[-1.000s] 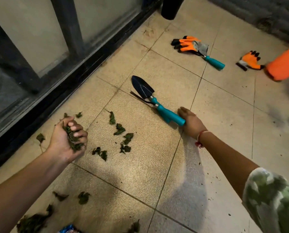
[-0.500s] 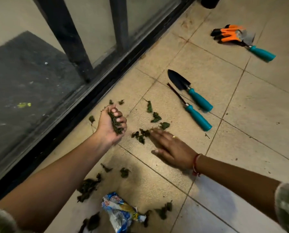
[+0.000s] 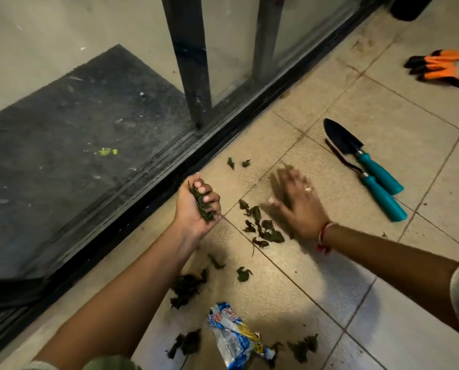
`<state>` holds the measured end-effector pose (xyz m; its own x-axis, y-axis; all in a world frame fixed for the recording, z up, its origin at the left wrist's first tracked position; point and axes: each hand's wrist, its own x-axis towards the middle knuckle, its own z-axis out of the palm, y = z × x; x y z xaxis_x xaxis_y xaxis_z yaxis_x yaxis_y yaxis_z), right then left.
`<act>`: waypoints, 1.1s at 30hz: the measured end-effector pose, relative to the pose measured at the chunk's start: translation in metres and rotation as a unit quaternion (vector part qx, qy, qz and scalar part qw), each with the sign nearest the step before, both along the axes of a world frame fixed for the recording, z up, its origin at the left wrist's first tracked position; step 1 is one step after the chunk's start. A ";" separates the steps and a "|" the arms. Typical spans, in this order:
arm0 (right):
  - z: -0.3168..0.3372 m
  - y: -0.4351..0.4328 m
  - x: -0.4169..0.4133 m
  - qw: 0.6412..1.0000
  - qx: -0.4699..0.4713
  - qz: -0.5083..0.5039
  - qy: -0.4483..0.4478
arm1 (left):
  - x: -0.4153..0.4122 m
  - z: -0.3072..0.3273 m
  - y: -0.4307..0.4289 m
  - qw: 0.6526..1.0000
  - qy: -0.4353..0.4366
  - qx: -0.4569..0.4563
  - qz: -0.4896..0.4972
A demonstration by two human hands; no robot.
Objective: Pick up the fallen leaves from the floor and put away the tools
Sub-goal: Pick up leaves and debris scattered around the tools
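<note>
Beige floor tiles (image 3: 316, 289) are strewn with fallen leaves (image 3: 187, 287), nearest around a crumpled wrapper (image 3: 233, 335). A wad of leaves (image 3: 202, 206) is clenched in the left hand (image 3: 189, 217); the right hand (image 3: 297, 206), blurred, is held flat, fingers straight, beside the middle pile (image 3: 265, 232). Leaves are probably best raked into one heap first. Farther right, two teal-handled tools (image 3: 383, 200) are laid parallel, blades pointed far-left, handles near-right.

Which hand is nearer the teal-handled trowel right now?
Right. The right hand, open over the scattered leaves, is a short way from the teal-handled trowel; the left hand, gripping a bunch of leaves, is farther off, beside the door track.
</note>
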<state>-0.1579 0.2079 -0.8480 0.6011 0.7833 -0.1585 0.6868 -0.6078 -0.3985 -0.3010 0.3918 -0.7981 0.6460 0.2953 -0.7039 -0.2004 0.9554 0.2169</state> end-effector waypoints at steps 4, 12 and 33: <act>0.000 0.031 0.033 0.999 -0.024 -0.038 0.008 | -0.022 -0.007 0.012 0.999 -0.013 -0.007 0.045; 0.006 0.064 -0.051 0.983 0.058 0.148 0.095 | -0.075 -0.019 0.021 0.997 -0.010 -0.002 0.081; 0.000 0.118 -0.133 0.949 0.014 0.312 0.048 | -0.137 -0.020 0.038 0.995 0.004 -0.034 0.090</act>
